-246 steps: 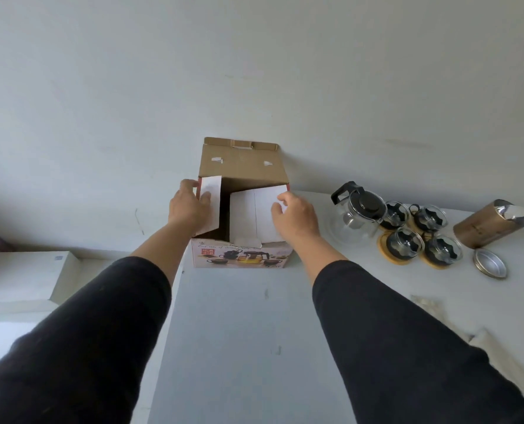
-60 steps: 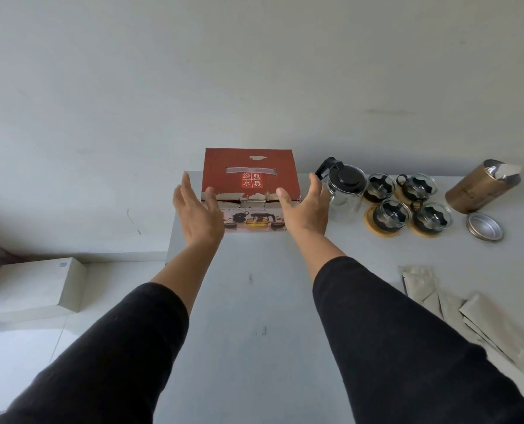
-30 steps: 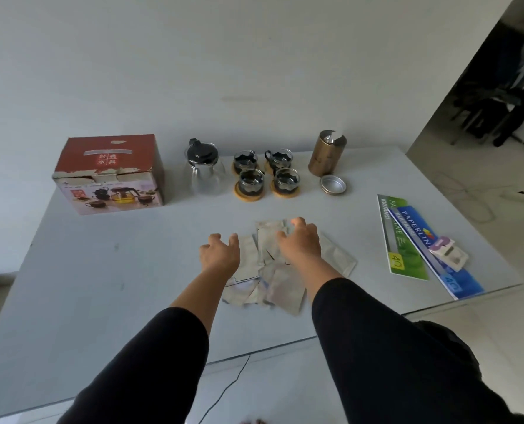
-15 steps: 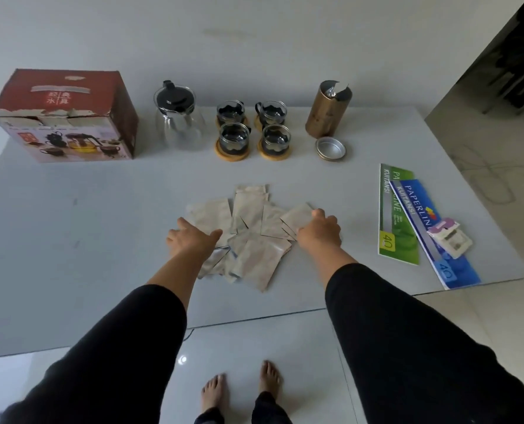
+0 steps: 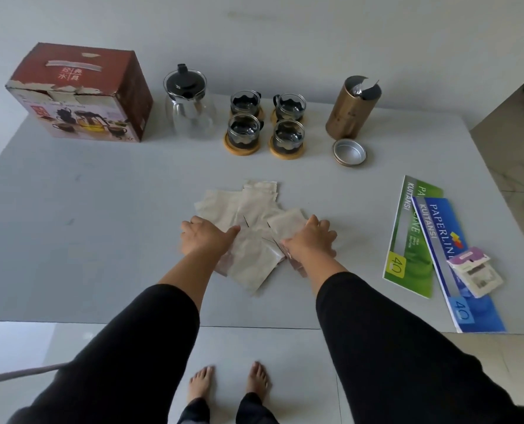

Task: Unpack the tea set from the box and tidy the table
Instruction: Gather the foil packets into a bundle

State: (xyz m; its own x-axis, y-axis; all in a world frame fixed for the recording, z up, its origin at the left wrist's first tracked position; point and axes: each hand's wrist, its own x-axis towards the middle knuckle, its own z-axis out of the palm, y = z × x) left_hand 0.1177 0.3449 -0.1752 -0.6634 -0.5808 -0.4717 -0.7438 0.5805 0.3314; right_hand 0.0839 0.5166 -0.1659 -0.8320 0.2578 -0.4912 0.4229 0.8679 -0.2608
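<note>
Several beige paper packets [image 5: 250, 228] lie overlapped in a loose pile at the middle of the grey table [image 5: 71, 228]. My left hand [image 5: 204, 238] rests flat on the pile's left side, and my right hand [image 5: 311, 240] presses on its right side, fingers spread. The closed red tea set box [image 5: 83, 93] stands at the back left. Beside it are a glass teapot [image 5: 188, 102] with a black lid and several glass cups [image 5: 265, 123] on wooden coasters.
A gold tin [image 5: 350, 110] stands open at the back right with its metal lid [image 5: 349, 153] lying in front. Two receipt books [image 5: 431, 249] and a small white packet [image 5: 476, 272] lie at the right edge. The table's near edge runs just below my forearms.
I let go of the closed box and turned to the packets. In the last half second both hands have slid inward, pushing the packets closer together.
</note>
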